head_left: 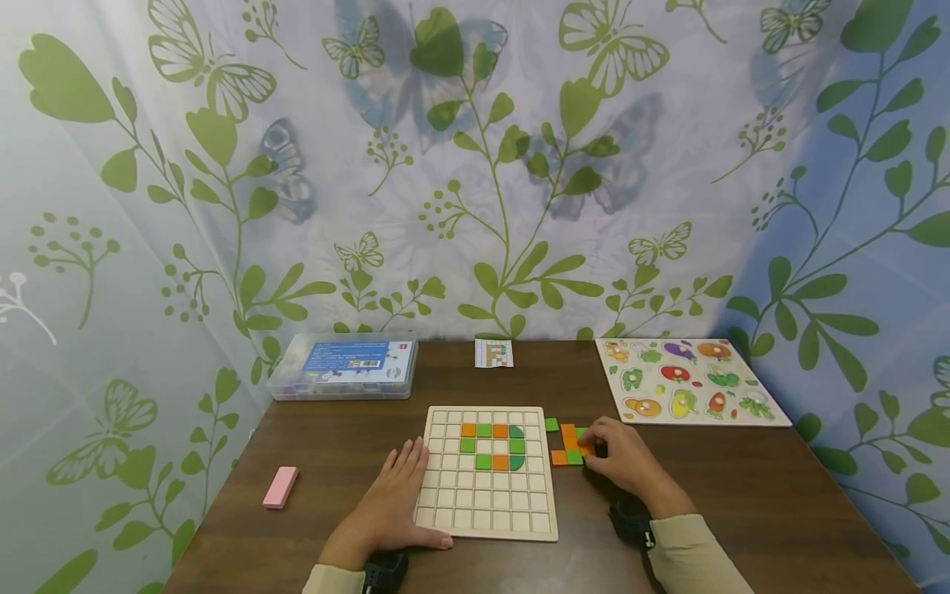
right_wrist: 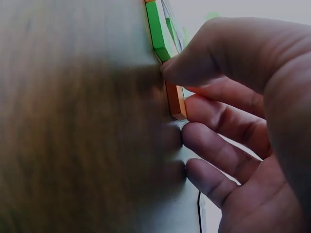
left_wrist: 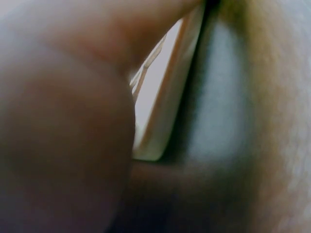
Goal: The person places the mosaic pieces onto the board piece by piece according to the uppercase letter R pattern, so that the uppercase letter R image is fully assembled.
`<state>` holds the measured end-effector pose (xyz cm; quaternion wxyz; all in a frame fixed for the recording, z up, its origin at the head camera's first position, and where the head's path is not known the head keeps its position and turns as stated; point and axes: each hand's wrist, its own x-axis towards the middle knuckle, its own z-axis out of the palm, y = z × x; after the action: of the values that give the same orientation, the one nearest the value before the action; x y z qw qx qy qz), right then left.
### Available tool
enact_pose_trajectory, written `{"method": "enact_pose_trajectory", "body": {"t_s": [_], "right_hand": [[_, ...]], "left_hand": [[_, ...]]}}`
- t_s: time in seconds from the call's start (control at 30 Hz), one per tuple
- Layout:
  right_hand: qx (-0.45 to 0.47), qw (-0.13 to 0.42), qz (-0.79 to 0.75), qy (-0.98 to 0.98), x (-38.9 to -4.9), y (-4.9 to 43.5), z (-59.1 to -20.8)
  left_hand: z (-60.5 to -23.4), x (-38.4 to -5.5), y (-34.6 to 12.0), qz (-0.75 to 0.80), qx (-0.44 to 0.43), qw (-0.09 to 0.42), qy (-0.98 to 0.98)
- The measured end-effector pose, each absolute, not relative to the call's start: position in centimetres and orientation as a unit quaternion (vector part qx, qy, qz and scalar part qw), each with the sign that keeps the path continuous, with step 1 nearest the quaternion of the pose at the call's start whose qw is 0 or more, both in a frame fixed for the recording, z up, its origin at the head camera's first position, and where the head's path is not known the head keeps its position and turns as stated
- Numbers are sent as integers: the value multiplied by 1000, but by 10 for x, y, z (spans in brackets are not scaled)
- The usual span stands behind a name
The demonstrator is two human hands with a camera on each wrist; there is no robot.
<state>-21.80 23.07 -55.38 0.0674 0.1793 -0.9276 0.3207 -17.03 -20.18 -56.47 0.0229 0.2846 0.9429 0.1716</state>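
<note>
A wooden grid board (head_left: 482, 501) lies on the table with orange, green and dark green tiles set in its upper right part. My left hand (head_left: 393, 502) rests along its left edge, fingers straight and thumb at the lower corner. The left wrist view shows the board's edge (left_wrist: 163, 97) close up beside that hand. To the right of the board, my right hand (head_left: 631, 458) pinches an orange tile (right_wrist: 176, 101) between thumb and fingers, low on the table. A green tile (right_wrist: 159, 31) lies against it. Other loose tiles (head_left: 567, 433) sit there, partly hidden by the fingers.
A clear plastic case (head_left: 345, 367) with a blue label stands at the back left. A small pattern card (head_left: 493, 353) lies at the back middle, and a vegetable puzzle board (head_left: 690, 381) at the back right. A pink block (head_left: 280, 487) lies on the left.
</note>
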Motion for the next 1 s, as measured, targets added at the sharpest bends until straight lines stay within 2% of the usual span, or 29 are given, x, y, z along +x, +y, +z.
{"method": "enact_pose_trajectory", "body": {"t_s": [0.47,1.0], "right_hand": [[176,72,324,-927,-218,230,-555],[149,53,310,-937,-216,231,-553]], "left_hand": [[-563,-169,-201,173,283,25,943],[-564,-170,-202,175,285,26,942]]}}
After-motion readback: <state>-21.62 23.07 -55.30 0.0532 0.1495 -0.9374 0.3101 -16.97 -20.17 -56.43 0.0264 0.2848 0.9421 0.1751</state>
